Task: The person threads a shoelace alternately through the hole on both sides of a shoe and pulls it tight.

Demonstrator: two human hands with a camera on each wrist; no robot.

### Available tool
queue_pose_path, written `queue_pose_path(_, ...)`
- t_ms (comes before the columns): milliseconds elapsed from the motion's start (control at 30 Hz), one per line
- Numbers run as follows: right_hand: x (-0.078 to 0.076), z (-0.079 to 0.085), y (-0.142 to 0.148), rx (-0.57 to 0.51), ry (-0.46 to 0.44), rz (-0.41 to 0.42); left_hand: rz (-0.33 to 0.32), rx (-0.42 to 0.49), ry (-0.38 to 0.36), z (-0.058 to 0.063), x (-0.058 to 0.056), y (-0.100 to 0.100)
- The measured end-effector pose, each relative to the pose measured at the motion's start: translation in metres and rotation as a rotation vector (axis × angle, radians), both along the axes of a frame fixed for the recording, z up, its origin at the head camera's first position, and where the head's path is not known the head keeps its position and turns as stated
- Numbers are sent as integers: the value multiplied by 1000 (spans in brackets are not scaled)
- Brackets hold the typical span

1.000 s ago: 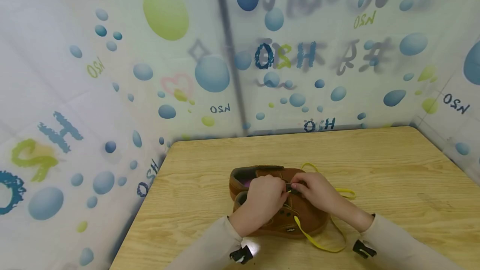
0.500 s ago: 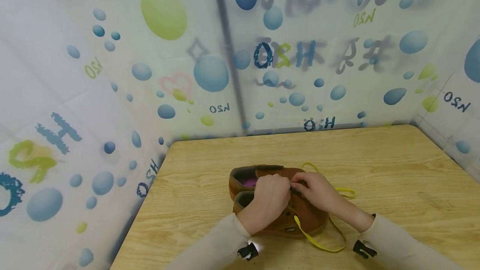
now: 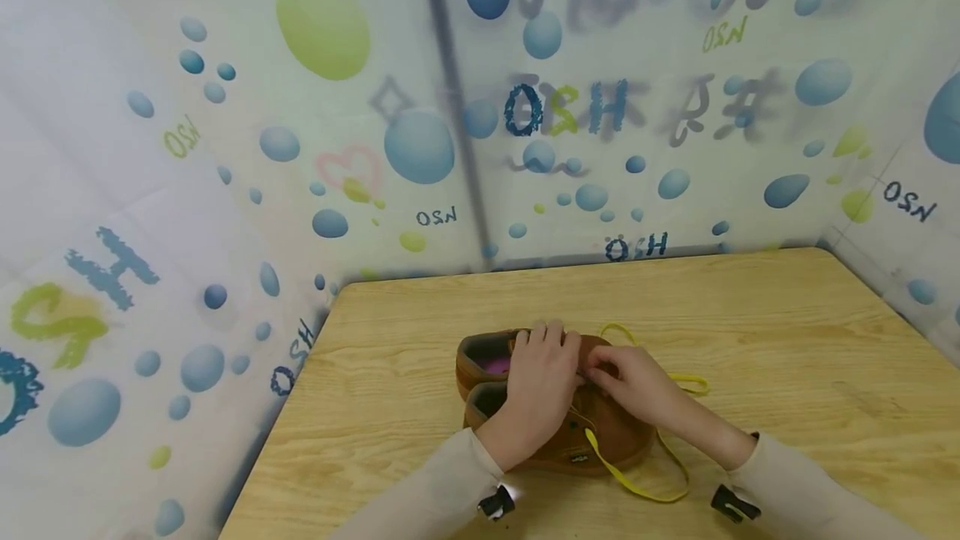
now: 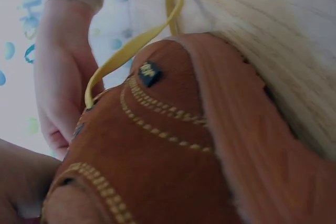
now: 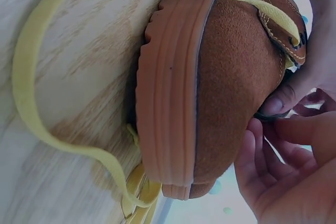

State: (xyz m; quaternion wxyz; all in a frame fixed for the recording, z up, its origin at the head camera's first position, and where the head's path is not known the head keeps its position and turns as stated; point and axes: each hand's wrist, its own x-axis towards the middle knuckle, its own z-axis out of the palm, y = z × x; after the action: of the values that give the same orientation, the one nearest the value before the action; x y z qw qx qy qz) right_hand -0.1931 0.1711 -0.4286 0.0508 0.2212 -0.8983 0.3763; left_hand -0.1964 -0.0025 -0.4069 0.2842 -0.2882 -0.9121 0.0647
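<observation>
Two brown suede lace-up shoes stand side by side on the table, toes to the right in the head view. The left hand point(image 3: 531, 402) lies over the near shoe point(image 3: 628, 436), fingers stretched toward the far shoe point(image 3: 471, 372). Its thumb presses a dark edge at the lacing opening, seen in the right wrist view. The right hand point(image 3: 637, 382) has its thumb and fingertips together at that same dark edge, close to the left thumb. What lies between the fingertips is mostly hidden. A yellow shoelace point(image 5: 29, 72) hangs from a front eyelet of the near shoe.
The wooden table point(image 3: 390, 357) carries the shoes. More yellow lace point(image 3: 690, 382) loops on it beyond the right wrist. A printed curtain point(image 3: 360, 107) closes off the back and sides. Both sleeves carry black buckled straps point(image 3: 497, 503).
The left hand's fingers have uncurled from a fist-like pose and now stretch over the shoe toward the far one. The right hand has barely moved; the shoes and lace stay in place.
</observation>
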Motion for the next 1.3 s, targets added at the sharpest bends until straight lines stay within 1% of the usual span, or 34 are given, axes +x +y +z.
queue_pose_path(100, 3, 0, 2, 9, 14, 5, 0, -36, -90, 3, -2, -1)
queue_pose_path(200, 6, 0, 4, 13, 26, 22, -41, -37, -225, 6, -5, -3)
queue_pose_path(300, 9, -2, 4, 12, 32, 39, -81, -16, -330, 9, -7, -6)
queue_pose_path(433, 11, -4, 4, 10, 54, 29, -104, 29, -411, 11, -10, -7)
queue_pose_path(533, 13, -6, 2, -5, 88, 3, -121, 106, -444, 12, -11, -6)
queue_pose_path(700, 14, -9, -1, -8, 151, -36, -151, 293, -474, 13, -10, -6)
queue_pose_path(767, 14, -10, -2, 13, 178, -46, -166, 384, -514, 13, -10, -6)
queue_pose_path(833, 14, -10, -4, 38, 208, -55, -195, 493, -580, 14, -11, -7)
queue_pose_path(900, 14, -10, -5, 64, 242, -64, -253, 624, -663, 15, -14, -8)
queue_pose_path(1000, 15, -10, -6, 100, 303, -69, -359, 832, -809, 20, -18, -9)
queue_pose_path(1067, 16, -9, -7, 127, 336, -72, -425, 961, -884, 25, -20, -10)
queue_pose_path(1100, 17, -8, -8, 141, 345, -76, -451, 1012, -910, 28, -21, -11)
queue_pose_path(1167, 18, -7, -10, 166, 356, -82, -503, 1099, -946, 36, -22, -12)
queue_pose_path(1300, 21, -4, -12, 213, 368, -95, -595, 1192, -928, 52, -24, -15)
